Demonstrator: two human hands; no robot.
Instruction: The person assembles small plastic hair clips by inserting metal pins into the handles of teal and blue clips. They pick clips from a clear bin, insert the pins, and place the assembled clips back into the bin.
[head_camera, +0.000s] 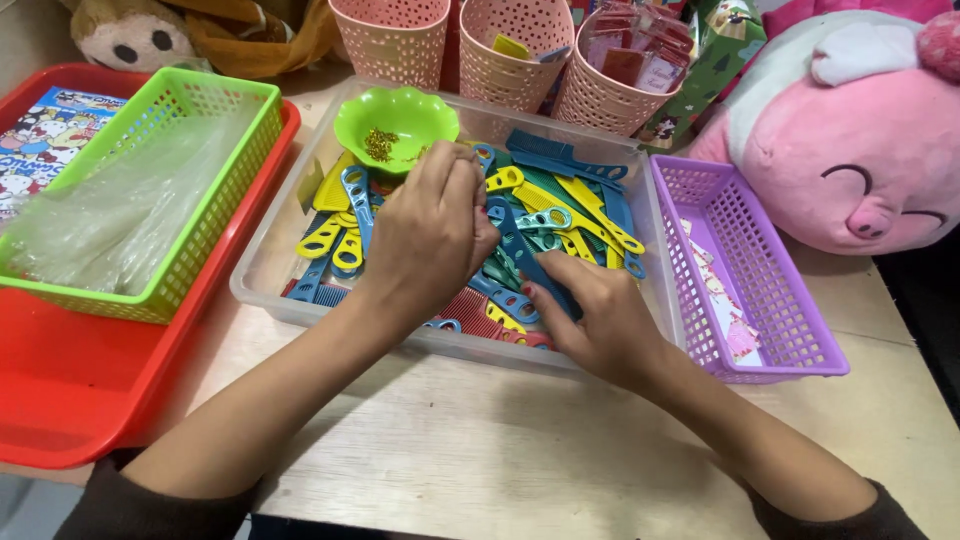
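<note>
A clear plastic bin (268, 262) in front of me holds several small combs (560, 205) in yellow, blue, teal and red. My left hand (430, 235) hovers over the pile with its fingers pinched together near the rim of a green bowl (396, 122); what it pinches is too small to tell. My right hand (590, 315) lies in the bin's near right corner, fingers curled over a dark blue comb (528, 262).
A green basket (215, 215) with clear plastic bags sits on a red tray (70, 390) at left. A purple basket (775, 300) with printed cards stands right of the bin. Pink mesh cups (505, 50) and plush toys (860, 140) line the back.
</note>
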